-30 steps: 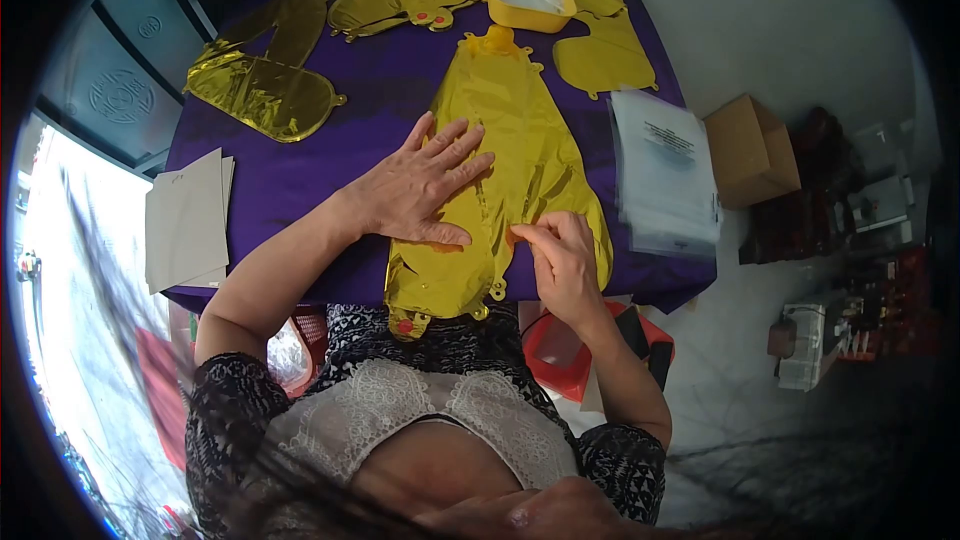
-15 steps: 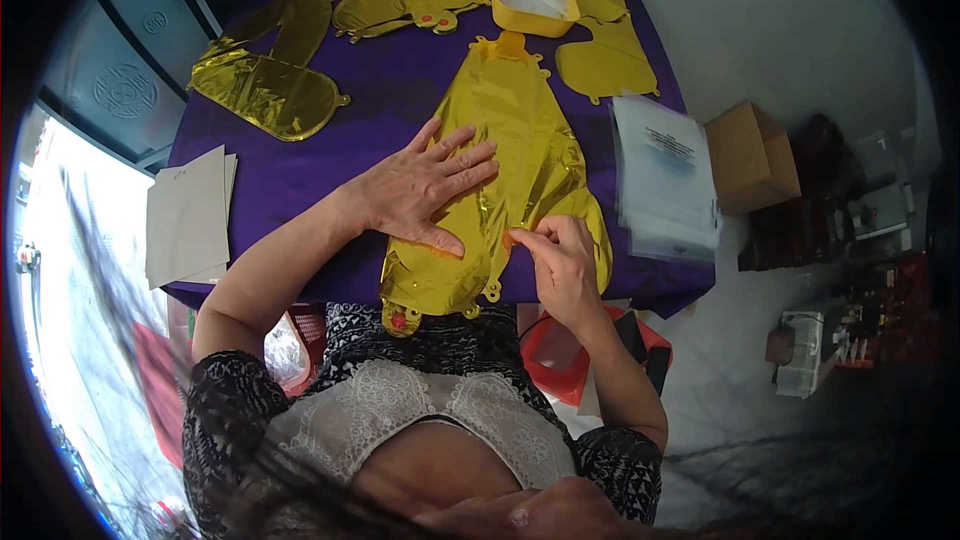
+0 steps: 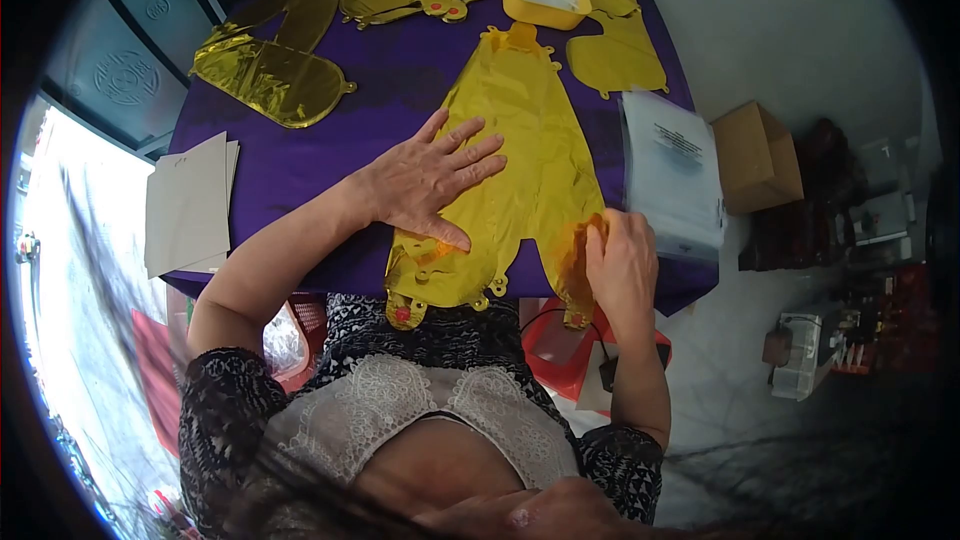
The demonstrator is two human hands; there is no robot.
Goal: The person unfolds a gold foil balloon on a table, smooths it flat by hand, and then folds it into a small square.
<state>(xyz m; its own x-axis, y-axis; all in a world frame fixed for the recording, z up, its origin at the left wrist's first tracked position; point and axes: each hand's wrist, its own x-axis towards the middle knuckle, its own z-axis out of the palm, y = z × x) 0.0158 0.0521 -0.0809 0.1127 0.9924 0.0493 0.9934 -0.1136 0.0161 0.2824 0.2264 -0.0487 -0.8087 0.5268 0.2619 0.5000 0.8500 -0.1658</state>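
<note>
A large flat yellow foil piece lies on the purple-covered table, its narrow top near the yellow tray and two leg-like lobes at the near edge. My left hand rests flat on its left side with the fingers spread. At the right lobe, my right hand pinches the foil's outer edge between thumb and fingers. The foil there is creased and looks orange. Both lobes reach over the table's near edge, and the left one shows a red spot at its tip.
Other gold foil pieces lie at the back left, back middle and back right. A yellow tray holds white material. Clear plastic bags lie at the right edge, grey cards at the left. A cardboard box stands beyond the table.
My right hand has moved right and drawn the right lobe outward, so it lies spread apart from the left one. My left hand stays flat on the foil.
</note>
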